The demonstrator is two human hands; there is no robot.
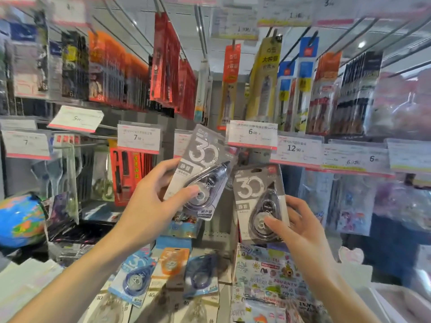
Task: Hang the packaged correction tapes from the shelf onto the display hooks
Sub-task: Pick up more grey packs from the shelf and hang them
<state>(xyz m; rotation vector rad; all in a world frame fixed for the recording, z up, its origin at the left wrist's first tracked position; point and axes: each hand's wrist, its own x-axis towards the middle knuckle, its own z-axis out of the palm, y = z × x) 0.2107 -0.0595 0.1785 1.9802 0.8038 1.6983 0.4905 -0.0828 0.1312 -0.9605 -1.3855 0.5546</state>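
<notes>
My left hand [151,201] grips a grey packaged correction tape [200,169] marked "30", tilted to the right, its top near the 6.00 price tag [253,135]. My right hand [296,224] holds a second grey packaged correction tape [258,199], upright, just below that tag, thumb on its blister. Whether its top hole sits on a display hook is hidden behind the tag. On the shelf below lie a blue tape pack [134,278], an orange one [171,264] and a dark blue one [201,276].
Pen packs hang in rows on hooks above. Price tags [296,149] line the rail. Scissors and red packs hang at the left. A globe [22,220] sits at the far left. Sticker sheets [268,280] lie at the lower right.
</notes>
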